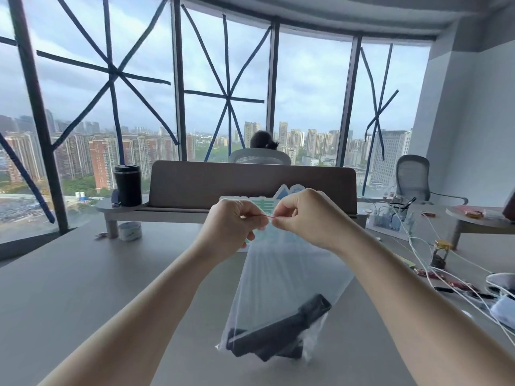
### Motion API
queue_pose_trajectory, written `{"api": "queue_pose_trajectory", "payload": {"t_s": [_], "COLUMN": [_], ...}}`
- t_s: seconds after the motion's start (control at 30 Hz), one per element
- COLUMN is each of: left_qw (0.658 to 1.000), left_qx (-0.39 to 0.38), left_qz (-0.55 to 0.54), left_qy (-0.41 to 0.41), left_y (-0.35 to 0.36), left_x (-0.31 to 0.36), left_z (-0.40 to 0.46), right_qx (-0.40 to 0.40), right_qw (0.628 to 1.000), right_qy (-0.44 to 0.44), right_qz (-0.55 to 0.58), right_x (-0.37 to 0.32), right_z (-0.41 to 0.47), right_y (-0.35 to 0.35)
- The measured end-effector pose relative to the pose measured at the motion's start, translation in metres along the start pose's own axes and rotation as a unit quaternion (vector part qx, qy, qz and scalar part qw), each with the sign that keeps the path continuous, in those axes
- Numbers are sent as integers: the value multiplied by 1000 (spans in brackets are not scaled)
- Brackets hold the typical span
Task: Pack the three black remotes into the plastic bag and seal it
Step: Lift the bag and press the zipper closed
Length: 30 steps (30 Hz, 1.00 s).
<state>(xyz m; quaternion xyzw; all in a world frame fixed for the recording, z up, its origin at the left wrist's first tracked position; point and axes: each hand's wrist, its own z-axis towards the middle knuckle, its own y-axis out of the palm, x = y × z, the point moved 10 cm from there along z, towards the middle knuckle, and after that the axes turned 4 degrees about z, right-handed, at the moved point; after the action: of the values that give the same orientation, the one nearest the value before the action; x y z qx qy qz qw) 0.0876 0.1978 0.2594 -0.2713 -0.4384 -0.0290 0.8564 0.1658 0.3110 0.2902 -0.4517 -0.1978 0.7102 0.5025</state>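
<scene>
A clear plastic bag (281, 277) hangs in the air above the grey table (83, 288). Black remotes (278, 332) lie piled at its bottom, overlapping, so I cannot tell them apart one by one. My left hand (231, 221) and my right hand (301, 215) pinch the bag's top edge, where a thin red seal strip (262, 216) shows between the fingertips. The two hands are close together, almost touching. Both hold the bag up at chest height.
A black tumbler (127, 185) stands on a raised shelf (122, 208) at the back left, with a tape roll (129, 231) below it. White cables (423, 246), a small jar (441, 253) and clutter fill the right side. A person sits behind the brown divider (250, 182).
</scene>
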Motion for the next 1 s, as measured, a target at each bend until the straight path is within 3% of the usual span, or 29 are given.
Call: {"api": "queue_pose_trajectory", "payload": {"t_s": [0.17, 0.67, 1.0], "left_qw": [1000, 983, 978], "left_qx": [14, 182, 204], "left_qz": [17, 31, -13], "left_qy": [11, -14, -31], "left_y": [-1, -66, -112], "left_x": [3, -47, -79], "left_z": [0, -12, -18], "right_qx": [-2, 4, 4], "right_qw": [1000, 992, 991], "right_qy": [-15, 11, -19], "right_qz": [-8, -126, -133], "right_x": [-6, 34, 8], "right_z": [0, -27, -23], "right_y": [3, 14, 24]}}
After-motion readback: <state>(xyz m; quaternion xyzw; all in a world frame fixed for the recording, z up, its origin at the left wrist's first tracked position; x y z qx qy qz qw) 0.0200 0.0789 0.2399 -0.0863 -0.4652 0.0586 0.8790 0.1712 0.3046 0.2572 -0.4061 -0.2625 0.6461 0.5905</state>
